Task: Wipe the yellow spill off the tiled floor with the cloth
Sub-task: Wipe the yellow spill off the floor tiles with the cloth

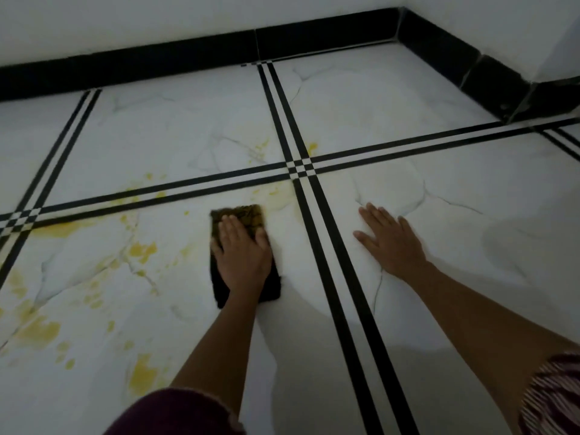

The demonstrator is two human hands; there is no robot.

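Fingers (230, 229) of the left hand (243, 255) lie straight and close together, pressed flat on a dark folded cloth (248, 215) without curling round it. The cloth lies on the tiled floor (470, 189), on the near side of the stripe crossing (299, 167) and a little to its left, and its far end is stained yellow-brown. The right hand (392, 243) rests palm-down on bare tile near and to the right of the crossing, its fingers spread wide and holding nothing. The floor is white marble-patterned tile divided by black double stripes. The yellow spill (142, 249) is scattered in blotches and smears mostly to the near left of the crossing, well to the left of the cloth, with fainter streaks just beside the cloth's far end and a small spot just beyond the crossing. Far beyond the crossing, a black skirting (188, 58) runs along the foot of a white wall (157, 17) and turns a corner at the far right. A maroon sleeve (175, 412) covers the left upper arm.
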